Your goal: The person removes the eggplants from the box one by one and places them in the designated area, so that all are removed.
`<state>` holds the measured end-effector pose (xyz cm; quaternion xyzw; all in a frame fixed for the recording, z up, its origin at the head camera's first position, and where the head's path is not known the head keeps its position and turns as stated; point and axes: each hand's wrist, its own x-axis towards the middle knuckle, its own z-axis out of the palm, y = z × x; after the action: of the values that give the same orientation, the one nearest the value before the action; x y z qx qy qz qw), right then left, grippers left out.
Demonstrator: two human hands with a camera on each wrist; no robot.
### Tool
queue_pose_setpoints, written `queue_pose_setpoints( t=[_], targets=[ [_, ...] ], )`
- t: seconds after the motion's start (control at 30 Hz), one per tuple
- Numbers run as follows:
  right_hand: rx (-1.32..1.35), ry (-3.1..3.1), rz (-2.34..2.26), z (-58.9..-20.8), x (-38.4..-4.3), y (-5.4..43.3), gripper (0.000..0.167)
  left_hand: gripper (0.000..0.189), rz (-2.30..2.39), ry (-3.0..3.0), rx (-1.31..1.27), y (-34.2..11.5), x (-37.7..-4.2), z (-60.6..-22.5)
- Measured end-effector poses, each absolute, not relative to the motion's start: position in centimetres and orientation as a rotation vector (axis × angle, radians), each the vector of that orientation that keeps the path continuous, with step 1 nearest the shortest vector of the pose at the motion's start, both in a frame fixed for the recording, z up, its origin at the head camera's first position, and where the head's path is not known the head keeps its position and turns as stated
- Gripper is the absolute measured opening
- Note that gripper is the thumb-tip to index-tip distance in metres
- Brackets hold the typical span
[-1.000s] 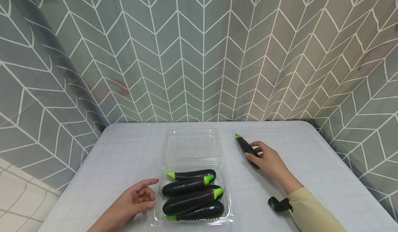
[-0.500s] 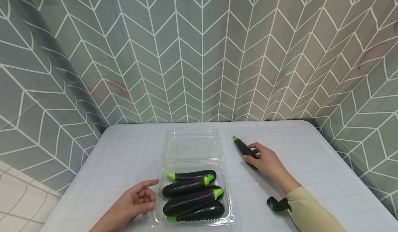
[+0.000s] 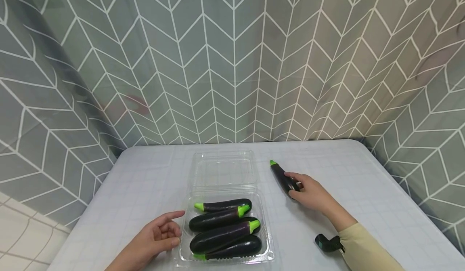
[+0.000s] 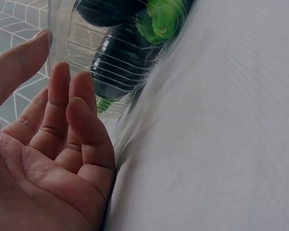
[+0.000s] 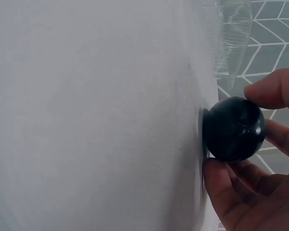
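To the right of a clear plastic clamshell box, a dark purple eggplant with a green tip lies on the table. My right hand holds its near end. In the right wrist view, thumb and fingers sit on opposite sides of the eggplant's rounded end. At the box's left side is my left hand, fingers loosely bent and gripping nothing. Its thumb tip meets the box rim in the left wrist view, with fingertips close to the ribbed wall. Several eggplants fill the box, some overlapping.
The box's transparent lid lies folded back behind it. A small black device hangs at the right sleeve. The white-covered table ends at a grey chevron-patterned curtain, which also stands at both sides.
The eggplant in my right hand has shifted slightly left across the table, and the right fingers have moved left with it. My left hand and the box stay nearly still.
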<state>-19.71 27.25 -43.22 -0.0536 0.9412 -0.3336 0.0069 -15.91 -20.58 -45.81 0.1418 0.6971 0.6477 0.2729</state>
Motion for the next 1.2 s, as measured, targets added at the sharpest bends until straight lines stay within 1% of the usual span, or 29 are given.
queue_pose_setpoints(
  t=[0.43,0.7,1.07,1.2],
  targets=[
    [-0.202,2.978,-1.027,-43.5,-19.4,27.3,0.057,0.068,1.731,1.895,0.334,-20.6,-15.8,-45.7],
    [-0.185,2.916,-1.091,-42.8,-18.9,27.7,0.062,0.067,1.736,1.882,0.342,-20.6,-15.9,-45.8],
    [-0.196,2.933,-1.09,-42.6,-18.5,27.8,0.06,0.068,1.723,1.904,0.34,-20.6,-15.9,-45.8],
    [-0.163,2.929,-1.092,-42.6,-18.4,27.7,0.057,0.068,1.722,1.903,0.344,-20.6,-15.9,-45.9]
  ],
)
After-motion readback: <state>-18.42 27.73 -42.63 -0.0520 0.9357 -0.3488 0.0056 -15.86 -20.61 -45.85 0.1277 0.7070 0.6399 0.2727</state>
